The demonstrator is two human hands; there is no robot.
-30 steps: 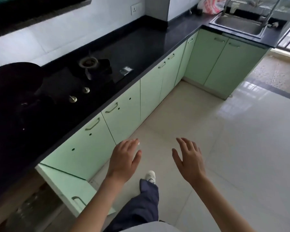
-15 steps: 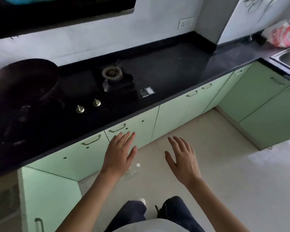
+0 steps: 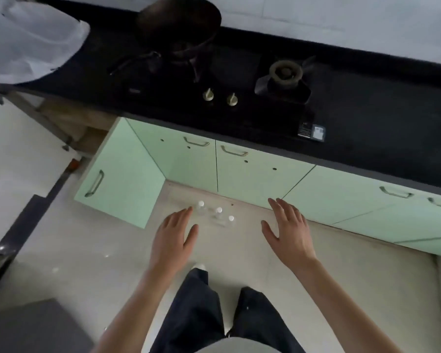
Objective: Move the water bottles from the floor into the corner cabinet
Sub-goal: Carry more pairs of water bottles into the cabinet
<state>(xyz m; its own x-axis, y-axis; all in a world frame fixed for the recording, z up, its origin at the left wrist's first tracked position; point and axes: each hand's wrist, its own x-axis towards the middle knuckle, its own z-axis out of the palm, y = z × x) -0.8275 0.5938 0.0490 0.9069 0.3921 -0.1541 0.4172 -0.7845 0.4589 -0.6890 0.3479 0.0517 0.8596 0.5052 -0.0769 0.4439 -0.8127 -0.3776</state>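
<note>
Both hands are empty, fingers spread. The left hand hovers just near of the water bottles, and the right hand is off to their right. Three clear, white-capped bottles stand on the floor beside the open door of the corner cabinet. These three are still to be moved, and the cabinet's inside is too dim to judge. Beyond runs the dark desk. Since half a second ago the view has swung down and left, bringing all three bottles into sight. The hands remain empty.

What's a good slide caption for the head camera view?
Open left hand and right hand held out over water bottles standing on the floor beside an open cabinet door.
</note>
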